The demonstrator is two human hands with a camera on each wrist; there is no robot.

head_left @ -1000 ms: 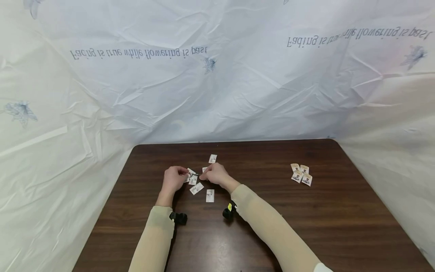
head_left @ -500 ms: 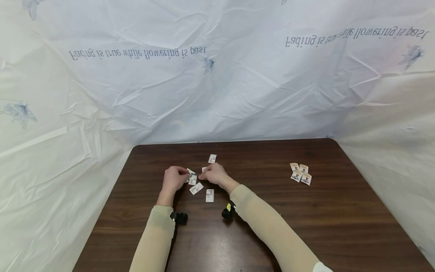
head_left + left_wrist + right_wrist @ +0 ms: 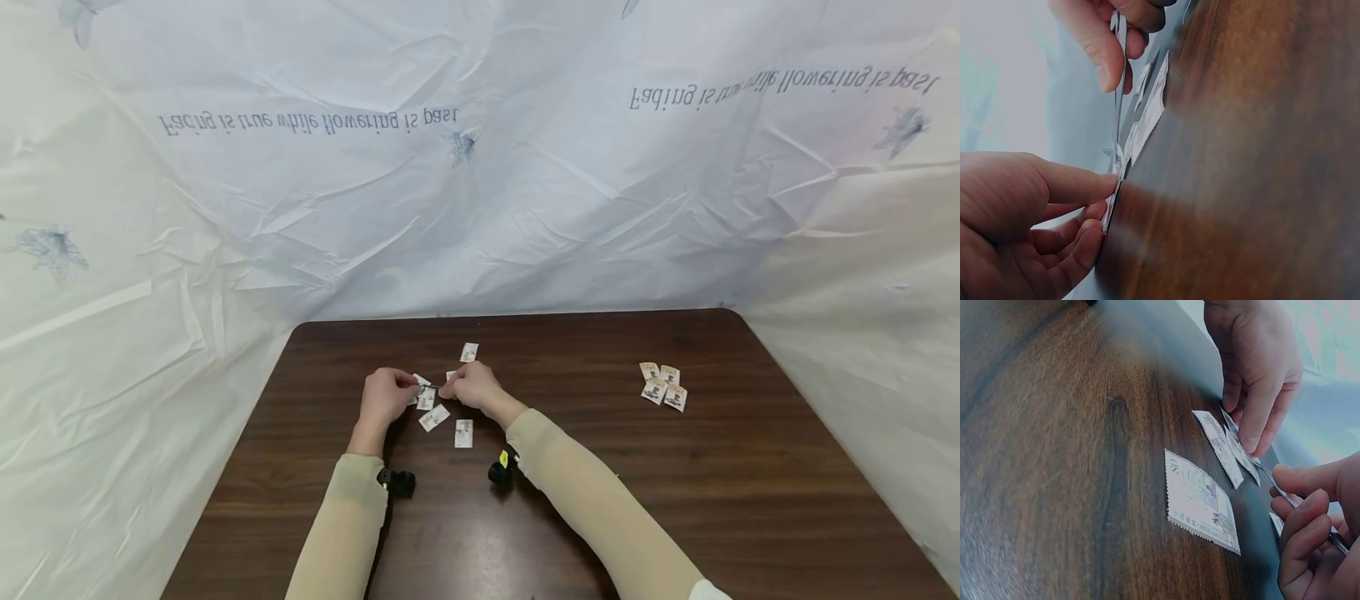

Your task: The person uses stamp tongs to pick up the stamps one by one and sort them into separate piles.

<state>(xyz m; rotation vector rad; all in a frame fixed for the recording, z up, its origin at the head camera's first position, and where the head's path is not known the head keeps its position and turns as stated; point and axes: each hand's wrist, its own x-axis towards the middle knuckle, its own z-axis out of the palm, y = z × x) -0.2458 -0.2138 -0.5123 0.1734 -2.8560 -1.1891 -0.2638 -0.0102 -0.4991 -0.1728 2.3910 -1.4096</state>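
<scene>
My right hand (image 3: 477, 387) holds slim metal tweezers (image 3: 1118, 109) between thumb and fingers, their tips reaching toward my left fingertips. A postage stamp (image 3: 1109, 212) is pinched by my left hand (image 3: 384, 398), low over the table, with the tweezer tips right at its edge. Just below the hands in the head view lie a slanted stamp (image 3: 433, 417) and an upright one (image 3: 464, 433). The right wrist view shows a stamp (image 3: 1202, 503) with perforated edges lying flat, and another stamp (image 3: 1219, 447) close to my left fingers. My left fingers partly hide the pinched stamp.
Farther back on the dark wooden table (image 3: 570, 467) lies a single stamp (image 3: 469, 352). A group of several stamps (image 3: 655, 390) sits to the right. Printed white sheeting (image 3: 480, 233) hangs behind the table and along its sides.
Both hands stay almost in place, tweezers and stamp held together. The head view has shifted very slightly; the loose stamps lie as before.
</scene>
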